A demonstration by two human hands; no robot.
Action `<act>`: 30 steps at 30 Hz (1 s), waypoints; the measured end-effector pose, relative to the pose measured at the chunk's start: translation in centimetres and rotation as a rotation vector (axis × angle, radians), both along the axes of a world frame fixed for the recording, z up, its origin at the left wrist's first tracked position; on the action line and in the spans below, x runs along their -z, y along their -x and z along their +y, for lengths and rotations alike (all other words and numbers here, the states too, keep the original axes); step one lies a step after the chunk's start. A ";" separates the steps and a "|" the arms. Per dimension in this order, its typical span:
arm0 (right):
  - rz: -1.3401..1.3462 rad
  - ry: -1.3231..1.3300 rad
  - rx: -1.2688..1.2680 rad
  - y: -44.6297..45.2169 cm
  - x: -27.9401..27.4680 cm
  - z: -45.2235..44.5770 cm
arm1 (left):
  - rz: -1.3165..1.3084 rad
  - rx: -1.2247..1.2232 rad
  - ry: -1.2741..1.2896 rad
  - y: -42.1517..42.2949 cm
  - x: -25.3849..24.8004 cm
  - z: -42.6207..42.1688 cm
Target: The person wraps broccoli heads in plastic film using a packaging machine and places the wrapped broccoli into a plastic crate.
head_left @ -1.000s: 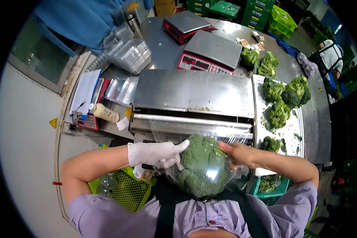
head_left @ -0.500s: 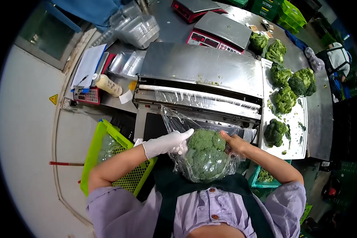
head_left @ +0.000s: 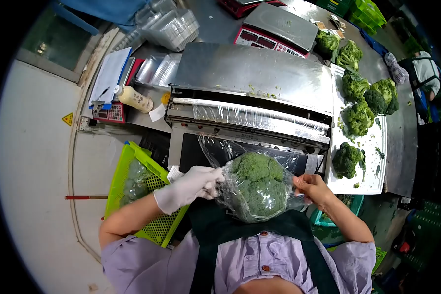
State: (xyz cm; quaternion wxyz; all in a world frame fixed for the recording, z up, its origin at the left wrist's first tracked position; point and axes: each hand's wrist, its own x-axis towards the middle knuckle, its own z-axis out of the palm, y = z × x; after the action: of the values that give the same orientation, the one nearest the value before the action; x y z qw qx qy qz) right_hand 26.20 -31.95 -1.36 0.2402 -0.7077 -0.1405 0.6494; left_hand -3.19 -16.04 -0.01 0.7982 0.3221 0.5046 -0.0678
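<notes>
A head of broccoli covered in clear plastic film is between my hands, close to my apron. On its left side, my left hand in a white glove is closed on a gathered edge of the film. My bare right hand pinches the film to the right of the broccoli, thumb against fingers. Some film trails up toward the wrapping machine, whose film roll lies just beyond.
More broccoli heads sit on and beside a white cutting board at right. A green basket with wrapped produce stands lower left. A bottle, clear trays and a scale surround the machine. Another person is far right.
Both hands have moved outward from the broccoli, left hand to the left and right hand to the right, drawing the film out sideways. The film now lies tighter over the head.
</notes>
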 end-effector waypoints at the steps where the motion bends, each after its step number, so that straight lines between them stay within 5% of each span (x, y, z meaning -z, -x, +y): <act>1: 0.004 0.002 -0.001 0.2 0.3 -0.1 | -0.096 -0.122 0.035 1.0 0.5 -0.3; 7: -0.063 0.011 0.270 0.6 2.2 -1.1 | -0.082 -0.279 -0.060 1.7 0.3 -2.0; 11: -0.005 -0.056 0.213 1.3 1.8 -1.4 | -0.059 -0.352 -0.166 1.3 1.4 -3.2; 21: -0.070 -0.164 0.133 2.9 0.1 -1.1 | -0.281 -0.716 0.130 -1.9 1.3 -4.1; 23: -0.101 -0.179 0.130 2.9 0.6 -1.4 | -0.134 -0.672 0.011 -2.9 -0.1 -4.4; 26: -0.205 -0.209 0.155 1.2 2.0 -2.2 | 0.011 -0.581 -0.692 -1.4 2.3 -3.1; 29: -0.287 -0.290 0.190 0.3 6.7 -3.6 | 0.129 -0.444 -0.796 1.6 5.6 -2.6; 30: -0.585 -0.444 0.052 0.6 8.0 -3.9 | 0.190 -0.319 -1.074 2.3 6.8 -3.1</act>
State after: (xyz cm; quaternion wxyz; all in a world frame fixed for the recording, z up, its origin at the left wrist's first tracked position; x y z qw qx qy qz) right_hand 25.63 -35.83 -9.39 0.3540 -0.7975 -0.3225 0.3670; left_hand -5.49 -19.13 -6.79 0.4740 0.5950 0.5802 0.2910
